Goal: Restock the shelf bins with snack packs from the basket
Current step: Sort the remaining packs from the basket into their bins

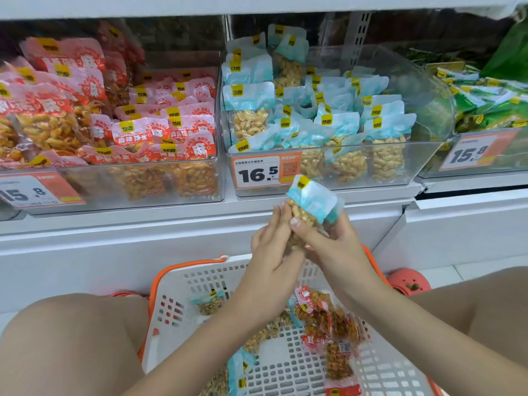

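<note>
peanut pack (310,205) | gripped between both hands | above basket (177,284)

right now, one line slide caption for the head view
Both hands, left and right, hold a blue peanut pack above the basket, before the blue-pack bin.

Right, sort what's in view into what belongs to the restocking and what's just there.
Belongs:
- blue peanut pack, held by left hand and right hand
- middle bin of blue packs
- left bin of red packs
- basket with loose packs

Just there:
- green packs
- price tag
</note>
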